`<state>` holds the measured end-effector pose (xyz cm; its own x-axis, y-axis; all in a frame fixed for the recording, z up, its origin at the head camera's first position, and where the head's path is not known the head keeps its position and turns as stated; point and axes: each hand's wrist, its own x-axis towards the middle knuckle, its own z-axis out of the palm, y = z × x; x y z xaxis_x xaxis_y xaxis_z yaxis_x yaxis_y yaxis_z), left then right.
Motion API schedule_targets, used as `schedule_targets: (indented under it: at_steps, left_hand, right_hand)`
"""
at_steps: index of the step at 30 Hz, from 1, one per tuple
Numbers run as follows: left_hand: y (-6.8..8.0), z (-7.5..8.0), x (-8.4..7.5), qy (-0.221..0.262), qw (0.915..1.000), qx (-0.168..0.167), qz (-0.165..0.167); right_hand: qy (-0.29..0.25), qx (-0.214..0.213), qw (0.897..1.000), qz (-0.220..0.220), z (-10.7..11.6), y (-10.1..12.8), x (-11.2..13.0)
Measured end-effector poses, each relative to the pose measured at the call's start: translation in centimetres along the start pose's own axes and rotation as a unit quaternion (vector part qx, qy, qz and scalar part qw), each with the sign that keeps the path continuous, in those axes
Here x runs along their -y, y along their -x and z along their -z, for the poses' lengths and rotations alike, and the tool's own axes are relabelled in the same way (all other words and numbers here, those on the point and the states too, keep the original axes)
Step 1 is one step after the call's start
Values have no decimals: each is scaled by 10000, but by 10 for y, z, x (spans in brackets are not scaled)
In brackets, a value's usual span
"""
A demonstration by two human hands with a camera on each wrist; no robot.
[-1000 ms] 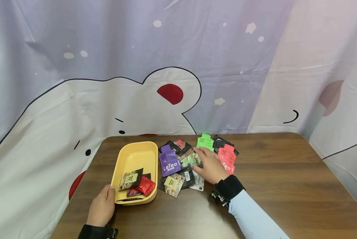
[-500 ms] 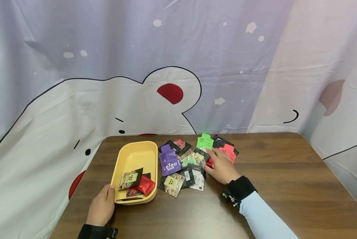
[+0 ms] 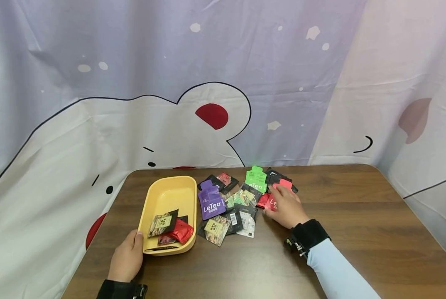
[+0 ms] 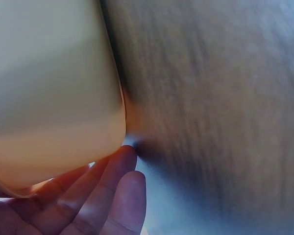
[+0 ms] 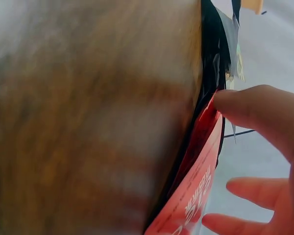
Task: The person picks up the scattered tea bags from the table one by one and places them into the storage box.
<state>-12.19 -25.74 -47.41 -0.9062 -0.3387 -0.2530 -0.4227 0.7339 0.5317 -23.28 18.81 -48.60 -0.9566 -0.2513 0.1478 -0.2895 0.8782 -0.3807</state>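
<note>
My left hand [image 3: 126, 258] holds the near left corner of a yellow plastic tray [image 3: 172, 190], thumb at the rim; the left wrist view has its fingers [image 4: 95, 196] against the tray's outside. Several sachets lie in the tray, among them a shiny red packet [image 3: 182, 232] and a dark patterned sachet [image 3: 162, 223]. Over a pinkish-red LeTea sachet [image 3: 272, 203] at the pile's right end is my right hand [image 3: 288, 209], partly covering it. In the right wrist view its thumb [image 5: 257, 107] touches a red packet edge [image 5: 208, 115], the other fingers spread apart.
Right of the tray spreads a loose pile with a purple LeTea sachet [image 3: 212, 204], a green one [image 3: 256, 179], a patterned sachet [image 3: 216, 229] and several black ones. The brown wooden table [image 3: 357, 220] ends at a printed curtain [image 3: 170, 137] behind.
My right hand has moved rightward from the middle of the pile to the pinkish-red sachet, uncovering the patterned sachets. My left hand and the tray have stayed put.
</note>
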Motion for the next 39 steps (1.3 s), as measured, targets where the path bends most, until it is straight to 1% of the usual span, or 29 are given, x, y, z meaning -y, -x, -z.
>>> schedule_targets:
  at_steps: [4,9,11,28,39]
  left_hand:
    - [1,1,-1,17,10000,-25,-15]
    - [2,2,-1,7,9998,-91,-180]
    - [2,2,-2,15,9998,-76,-189]
    - [1,1,-1,38,9999,-34,-148]
    - [0,1,0,26,10000,26,-57]
  right_hand:
    - [25,90,9999,-103,0,-1,-3]
    - [-26,203,9996,-215,1,-2,-4]
    - [-34,246,9994,-241,2,-2,-4]
    - [128,441,9983,-347,3,-3,-2]
    - [6,336,9990,-306,6,-2,2]
